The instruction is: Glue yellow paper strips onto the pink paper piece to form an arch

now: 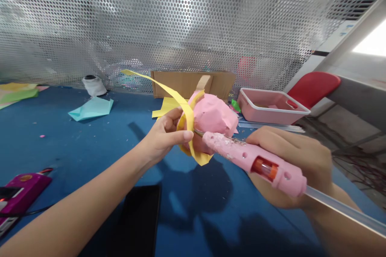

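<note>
My left hand (165, 133) is closed on a pink paper ball (215, 116) wrapped with yellow paper strips (185, 112), holding it above the blue table (75, 144). One long yellow strip curls up and to the left. My right hand (294, 160) grips a pink glue gun (250, 160) with a clear glue stick poking out of its back. The gun's nozzle touches the ball where the yellow strip meets the pink paper.
A black phone (138, 217) lies near the front edge. A magenta device (21, 190) with a cable sits at the left. Light blue paper (92, 108), a white roll (94, 85), a cardboard piece (193, 83), a pink tray (271, 106) and a red chair (313, 86) stand behind.
</note>
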